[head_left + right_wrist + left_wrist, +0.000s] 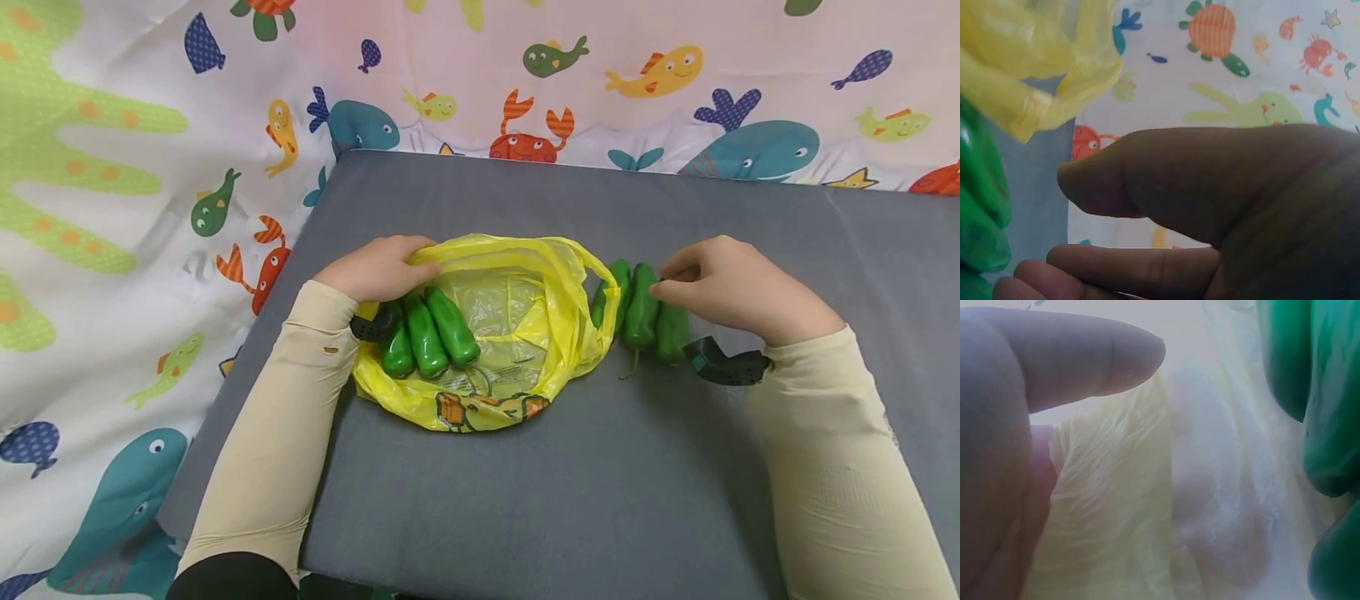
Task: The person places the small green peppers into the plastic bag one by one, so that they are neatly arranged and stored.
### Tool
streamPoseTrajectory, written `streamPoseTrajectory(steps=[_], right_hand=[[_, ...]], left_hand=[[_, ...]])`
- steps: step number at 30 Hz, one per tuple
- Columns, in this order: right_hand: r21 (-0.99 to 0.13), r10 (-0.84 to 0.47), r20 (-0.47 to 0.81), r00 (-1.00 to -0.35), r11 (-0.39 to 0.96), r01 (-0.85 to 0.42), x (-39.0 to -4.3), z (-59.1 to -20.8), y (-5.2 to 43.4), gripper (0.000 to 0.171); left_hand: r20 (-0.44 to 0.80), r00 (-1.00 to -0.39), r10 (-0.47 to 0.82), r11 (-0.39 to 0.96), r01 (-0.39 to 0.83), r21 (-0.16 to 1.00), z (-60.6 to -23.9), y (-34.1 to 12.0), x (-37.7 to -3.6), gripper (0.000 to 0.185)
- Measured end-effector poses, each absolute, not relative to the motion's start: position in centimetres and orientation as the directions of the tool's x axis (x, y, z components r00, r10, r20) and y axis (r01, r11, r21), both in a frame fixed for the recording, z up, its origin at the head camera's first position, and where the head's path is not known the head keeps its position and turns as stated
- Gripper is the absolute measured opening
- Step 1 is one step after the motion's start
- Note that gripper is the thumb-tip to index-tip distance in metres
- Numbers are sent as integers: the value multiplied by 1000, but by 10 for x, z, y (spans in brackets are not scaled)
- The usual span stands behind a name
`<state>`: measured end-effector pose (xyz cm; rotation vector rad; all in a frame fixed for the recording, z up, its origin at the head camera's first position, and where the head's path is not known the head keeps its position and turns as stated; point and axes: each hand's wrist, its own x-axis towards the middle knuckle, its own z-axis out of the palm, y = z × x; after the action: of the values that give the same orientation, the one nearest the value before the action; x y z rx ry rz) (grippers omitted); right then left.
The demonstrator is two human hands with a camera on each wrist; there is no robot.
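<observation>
At the left and along the far side hangs a cloth printed with fish, crabs and whales. In from it, a beige sleeve reaches across the grey worktop, with a black wristband at its end. The left hand holds the far left rim of the yellow bag, its thumb on the inner side.

The bag lies open on the worktop, an orange print on its near side. Three green peppers lie side by side in its left part, next to the left wrist; to their right the bag's yellow lining shows.

The bag's right handle stands as a loop, partly hiding the leftmost of the loose peppers, at least three, which lie in a row on the worktop just right of the bag. Over the right end of the row is the right hand, thumb and fingers apart, holding nothing; whether it touches a pepper I cannot tell.
</observation>
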<state>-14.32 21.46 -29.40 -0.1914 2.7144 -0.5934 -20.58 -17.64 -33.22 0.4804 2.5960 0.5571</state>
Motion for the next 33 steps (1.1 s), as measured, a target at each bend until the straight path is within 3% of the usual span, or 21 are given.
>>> streamPoseTrajectory(steps=[13,19,33], right_hand=[[-360,-158,-337,-928,932,-28,-153,-308,230,57],[-337,-146,-342,-928,941,-23,-156,-314,234,36],[-319,-152,-408,-900,948,-15,-163,-324,237,39]], left_hand=[[-352,-841,410,862,231,452,-333,-175,-206,54],[-352,-840,412,862,235,449,-333,-175,-206,54],[-366,-838,405,869,229,438,-331,-172,-207,56]])
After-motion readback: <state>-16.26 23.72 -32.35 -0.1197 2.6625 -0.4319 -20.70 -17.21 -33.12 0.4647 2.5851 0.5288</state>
